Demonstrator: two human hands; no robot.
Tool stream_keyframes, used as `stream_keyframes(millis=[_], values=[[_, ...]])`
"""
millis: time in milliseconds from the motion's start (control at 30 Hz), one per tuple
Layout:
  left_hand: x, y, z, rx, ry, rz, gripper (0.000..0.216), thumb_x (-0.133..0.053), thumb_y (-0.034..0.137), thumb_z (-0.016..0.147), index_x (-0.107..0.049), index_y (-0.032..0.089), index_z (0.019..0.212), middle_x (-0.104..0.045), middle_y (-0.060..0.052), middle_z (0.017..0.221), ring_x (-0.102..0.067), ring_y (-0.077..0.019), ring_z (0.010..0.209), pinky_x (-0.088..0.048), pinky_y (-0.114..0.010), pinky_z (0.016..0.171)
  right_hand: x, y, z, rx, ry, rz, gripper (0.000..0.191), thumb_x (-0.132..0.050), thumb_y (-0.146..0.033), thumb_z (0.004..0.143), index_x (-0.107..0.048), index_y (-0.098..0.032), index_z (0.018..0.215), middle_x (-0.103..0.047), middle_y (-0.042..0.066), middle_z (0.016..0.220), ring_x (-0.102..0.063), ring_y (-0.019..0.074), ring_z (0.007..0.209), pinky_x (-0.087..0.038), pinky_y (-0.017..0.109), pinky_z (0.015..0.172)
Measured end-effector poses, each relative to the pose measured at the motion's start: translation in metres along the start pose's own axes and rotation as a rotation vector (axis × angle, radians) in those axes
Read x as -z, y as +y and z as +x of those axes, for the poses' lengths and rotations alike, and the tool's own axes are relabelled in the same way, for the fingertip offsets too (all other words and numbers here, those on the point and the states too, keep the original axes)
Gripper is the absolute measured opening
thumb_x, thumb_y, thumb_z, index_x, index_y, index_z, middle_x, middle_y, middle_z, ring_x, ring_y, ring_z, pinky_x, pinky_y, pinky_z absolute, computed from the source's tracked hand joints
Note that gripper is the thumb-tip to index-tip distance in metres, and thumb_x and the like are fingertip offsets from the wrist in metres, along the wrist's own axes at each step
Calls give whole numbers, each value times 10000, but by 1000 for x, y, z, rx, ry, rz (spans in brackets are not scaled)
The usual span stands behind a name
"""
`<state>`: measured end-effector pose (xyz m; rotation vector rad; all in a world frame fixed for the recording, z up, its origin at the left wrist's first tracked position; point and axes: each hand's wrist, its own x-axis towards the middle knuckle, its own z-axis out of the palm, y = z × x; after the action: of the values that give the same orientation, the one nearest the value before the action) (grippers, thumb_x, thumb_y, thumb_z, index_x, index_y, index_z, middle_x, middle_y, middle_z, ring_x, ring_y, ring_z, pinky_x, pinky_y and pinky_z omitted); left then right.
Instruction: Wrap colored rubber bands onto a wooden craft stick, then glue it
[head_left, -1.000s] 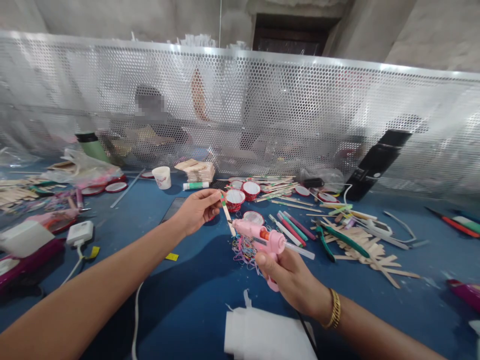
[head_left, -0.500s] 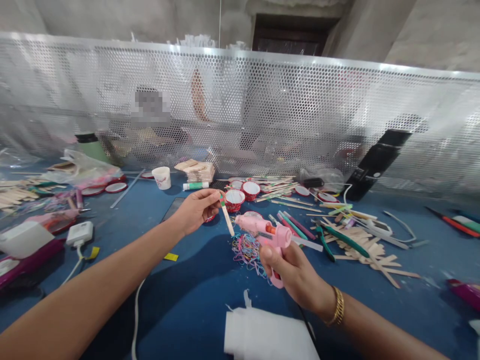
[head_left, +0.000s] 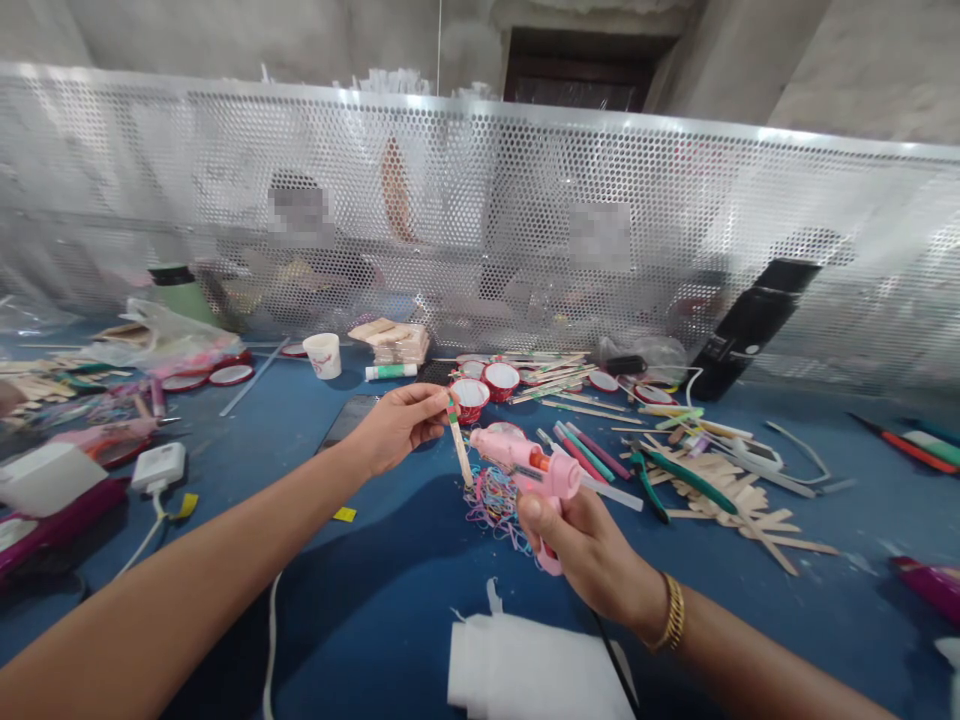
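Note:
My left hand (head_left: 397, 428) pinches the top end of a painted wooden craft stick (head_left: 459, 445), which hangs nearly upright over the blue table. My right hand (head_left: 589, 552) grips a pink hot glue gun (head_left: 529, 468) by its handle, a clear glue stick jutting from its back. The gun's nozzle sits right beside the lower part of the stick; I cannot tell if they touch. A tangle of coloured rubber bands (head_left: 491, 498) lies on the table just under both.
Small red cups (head_left: 471, 396), markers (head_left: 585, 452), green pliers (head_left: 651, 478) and loose wooden sticks (head_left: 739, 495) lie beyond and to the right. White foam sheet (head_left: 536, 668) lies near me. A white charger (head_left: 159, 466) and boxes sit left. People sit behind a perforated metal screen (head_left: 480, 210).
My left hand turned the stick from slanted to nearly upright and shifted slightly right. My right hand lifted the glue gun and brought its nozzle up beside the stick.

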<state>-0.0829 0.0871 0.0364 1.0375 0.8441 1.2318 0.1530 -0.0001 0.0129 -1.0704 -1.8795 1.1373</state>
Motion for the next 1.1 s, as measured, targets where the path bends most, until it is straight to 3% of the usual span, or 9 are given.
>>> stream_keyframes(millis=[1100], values=[[-1, 4, 0, -17, -6, -4, 169, -846, 239, 700, -740, 136, 782, -654, 5, 624, -576, -55, 514, -506, -156, 517, -1, -1, -2, -31, -35, 23, 615, -414, -758, 856, -385, -206, 586, -354, -43, 543, -315, 76, 510, -303, 215, 458]])
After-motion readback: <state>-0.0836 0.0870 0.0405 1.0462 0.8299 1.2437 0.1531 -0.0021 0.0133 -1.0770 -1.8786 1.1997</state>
